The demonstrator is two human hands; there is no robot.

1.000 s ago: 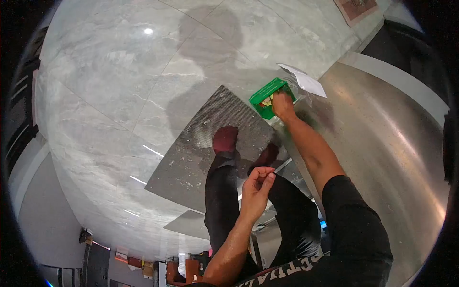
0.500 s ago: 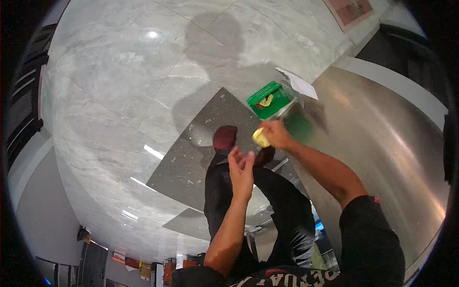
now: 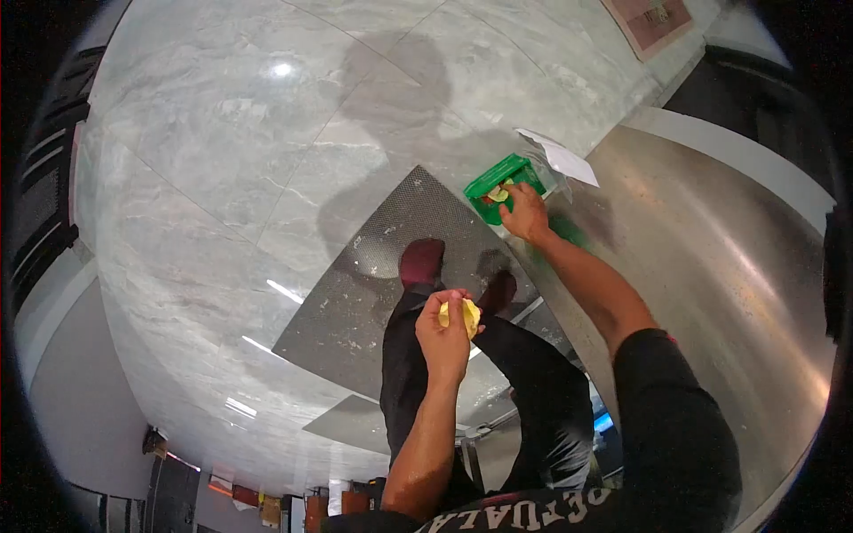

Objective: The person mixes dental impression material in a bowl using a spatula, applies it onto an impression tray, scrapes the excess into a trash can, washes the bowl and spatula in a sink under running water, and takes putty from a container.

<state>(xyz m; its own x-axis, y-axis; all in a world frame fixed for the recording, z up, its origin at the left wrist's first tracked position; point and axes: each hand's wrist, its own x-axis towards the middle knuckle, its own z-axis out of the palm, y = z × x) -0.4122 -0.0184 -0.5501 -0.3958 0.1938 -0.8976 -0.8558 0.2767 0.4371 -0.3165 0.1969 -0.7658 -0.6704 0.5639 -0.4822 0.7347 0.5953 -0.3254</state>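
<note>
My left hand [image 3: 444,342] is closed around a crumpled yellow piece [image 3: 460,316], held above my legs. Up and to the right, my right hand [image 3: 526,213] reaches over the near edge of a green box [image 3: 484,184]. Its fingers are apart and point down at small yellow and reddish pieces [image 3: 500,193] inside the box. Whether the fingertips touch those pieces is too small to tell. A clear plastic bag with a white sheet [image 3: 569,161] lies against the far right side of the box.
A grey textured mat [image 3: 373,266] lies on the marbled surface under my feet. To the right stretches a curved brushed metal surface [image 3: 702,284]. A pinkish panel [image 3: 650,22] is at the top right. Brown boxes [image 3: 317,511] stand at the bottom.
The yellow piece has passed from my right hand to my left, which has closed on it. My right hand has moved up and back to the green box.
</note>
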